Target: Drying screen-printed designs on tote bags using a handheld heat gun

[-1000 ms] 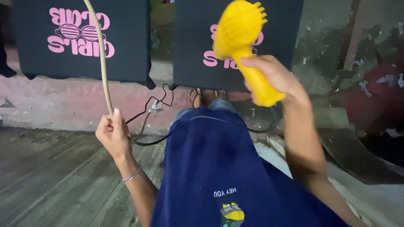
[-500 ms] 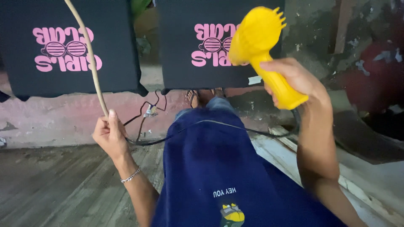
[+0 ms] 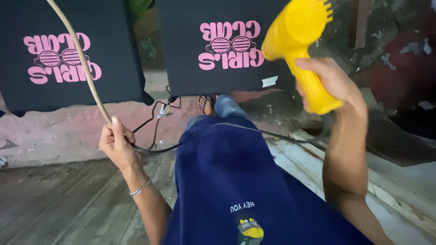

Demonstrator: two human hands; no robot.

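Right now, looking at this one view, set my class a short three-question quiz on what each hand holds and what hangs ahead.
1. True or false: the right hand holds a yellow heat gun.
2. What does the left hand grip: A a tan cord, B a brush, C a cup?
3. What colour is the print on the two black shirts?

Key: 1 true; 2 A; 3 pink.

A yellow heat gun is gripped by the right hand; a tan cord is clasped by the left hand, before two black printed shirts.
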